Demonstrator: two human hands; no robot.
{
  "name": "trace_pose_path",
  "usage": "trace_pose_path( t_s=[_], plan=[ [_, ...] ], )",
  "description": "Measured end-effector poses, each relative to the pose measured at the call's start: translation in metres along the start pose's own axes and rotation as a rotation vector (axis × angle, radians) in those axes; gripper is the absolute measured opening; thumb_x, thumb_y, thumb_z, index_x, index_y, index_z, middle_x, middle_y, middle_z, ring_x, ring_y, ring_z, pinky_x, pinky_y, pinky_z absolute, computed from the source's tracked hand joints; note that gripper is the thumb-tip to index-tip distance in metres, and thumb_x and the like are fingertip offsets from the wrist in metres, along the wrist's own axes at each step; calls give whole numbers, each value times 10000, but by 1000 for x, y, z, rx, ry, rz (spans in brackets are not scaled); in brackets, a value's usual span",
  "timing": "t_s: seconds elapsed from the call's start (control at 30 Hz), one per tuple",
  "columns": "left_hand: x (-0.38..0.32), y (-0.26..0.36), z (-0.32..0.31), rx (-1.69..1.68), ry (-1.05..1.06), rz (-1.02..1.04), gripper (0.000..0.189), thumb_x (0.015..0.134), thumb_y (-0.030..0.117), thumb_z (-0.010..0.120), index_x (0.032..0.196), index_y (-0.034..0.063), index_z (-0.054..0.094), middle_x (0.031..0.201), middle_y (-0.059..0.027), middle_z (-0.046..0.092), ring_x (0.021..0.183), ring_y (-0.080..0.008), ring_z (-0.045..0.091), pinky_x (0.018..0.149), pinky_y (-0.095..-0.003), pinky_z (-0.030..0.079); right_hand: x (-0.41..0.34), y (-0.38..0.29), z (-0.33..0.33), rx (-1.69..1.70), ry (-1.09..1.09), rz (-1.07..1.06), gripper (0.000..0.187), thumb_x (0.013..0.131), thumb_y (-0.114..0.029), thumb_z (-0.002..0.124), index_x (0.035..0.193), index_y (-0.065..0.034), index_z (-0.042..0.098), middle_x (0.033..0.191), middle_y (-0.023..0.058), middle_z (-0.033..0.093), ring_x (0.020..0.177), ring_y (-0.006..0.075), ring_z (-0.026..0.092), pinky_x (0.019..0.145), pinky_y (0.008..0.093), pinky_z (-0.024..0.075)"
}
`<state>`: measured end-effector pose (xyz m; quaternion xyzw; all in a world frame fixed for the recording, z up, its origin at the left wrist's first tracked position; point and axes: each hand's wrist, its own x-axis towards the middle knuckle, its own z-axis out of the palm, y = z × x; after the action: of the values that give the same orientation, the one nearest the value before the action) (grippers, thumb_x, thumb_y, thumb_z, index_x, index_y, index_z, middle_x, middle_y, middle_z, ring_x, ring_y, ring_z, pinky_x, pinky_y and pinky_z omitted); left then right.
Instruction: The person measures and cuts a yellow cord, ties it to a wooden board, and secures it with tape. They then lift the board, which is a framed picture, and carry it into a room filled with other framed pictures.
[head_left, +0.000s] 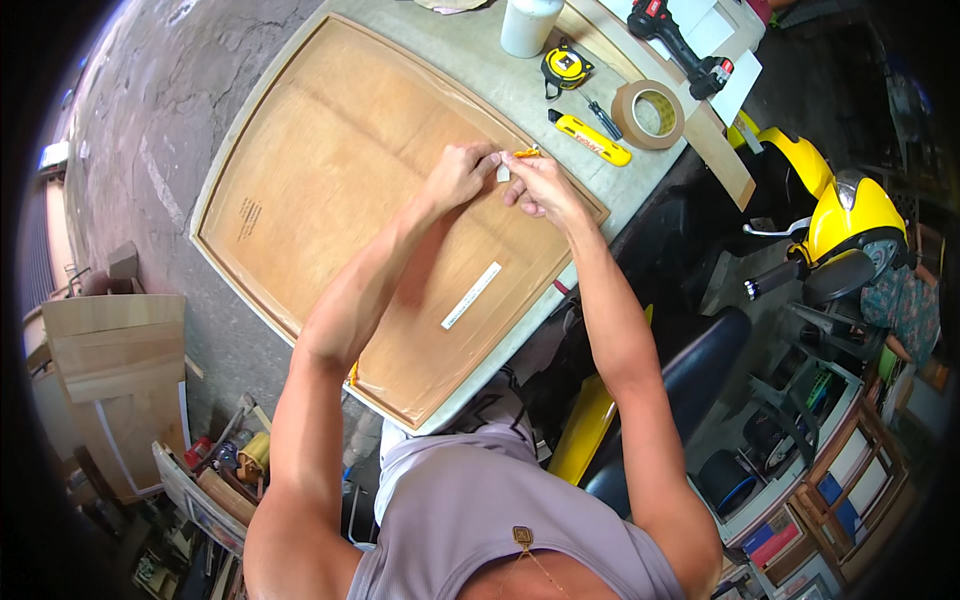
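A flat wooden panel in a wooden frame (360, 150) lies on the table in front of me, with clear film showing along its edges. Over its right part, my left hand (459, 176) and my right hand (544, 187) meet at the fingertips. They pinch a small white piece (503, 173), whose lower end hangs free; its material is hard to tell. Just beyond my right fingers, a yellow-orange cord (527, 152) shows at the frame's edge. More of this cord (355, 373) appears at the near left edge. A white label strip (471, 295) bears writing.
Past the frame lie a yellow utility knife (592, 139), a screwdriver (602, 118), a tape measure (566, 67), a roll of brown tape (649, 115) and a cordless drill (675, 49). A white bottle (529, 26) stands nearby. A yellow motorcycle (855, 217) is close on the right.
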<state>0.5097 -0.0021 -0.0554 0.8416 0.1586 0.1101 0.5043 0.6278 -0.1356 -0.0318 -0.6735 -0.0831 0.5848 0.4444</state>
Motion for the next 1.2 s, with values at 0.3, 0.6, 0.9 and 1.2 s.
trace_pose_path(
  t_s=[0.3, 0.6, 0.9, 1.2],
  plan=[
    [9, 10, -10, -1, -125, -115, 244, 929, 215, 509, 915, 9, 640, 693, -172, 591, 604, -250, 546, 601, -363, 454, 1, -9, -15, -874, 393, -1222, 223, 782, -240, 671, 888, -44, 666, 809, 84, 618, 726, 258, 584, 632, 356, 475],
    [17, 10, -7, 15, -95, -306, 220, 891, 216, 579, 911, 18, 672, 673, -171, 598, 583, -258, 557, 584, -339, 459, 36, -11, -22, -1155, 263, -1259, 383, 712, -84, 680, 1084, -68, 590, 832, 84, 626, 671, 267, 589, 638, 397, 487],
    [-1, 25, 3, 121, 163, -60, 184, 859, 176, 626, 946, 22, 679, 734, -188, 626, 616, -250, 599, 594, -345, 475, 31, -30, -33, -15, -170, -518, 659, 771, 21, 686, 1357, -76, 402, 784, 41, 643, 545, 32, 477, 463, 176, 366],
    [12, -11, 9, -229, 87, -486, 201, 894, 164, 581, 861, -9, 678, 721, 6, 619, 672, -82, 520, 612, -262, 430, 9, 7, -9, -1001, 457, -1355, 630, 740, -40, 690, 1336, -78, 491, 772, -28, 679, 803, 184, 552, 790, 346, 397]
  ],
)
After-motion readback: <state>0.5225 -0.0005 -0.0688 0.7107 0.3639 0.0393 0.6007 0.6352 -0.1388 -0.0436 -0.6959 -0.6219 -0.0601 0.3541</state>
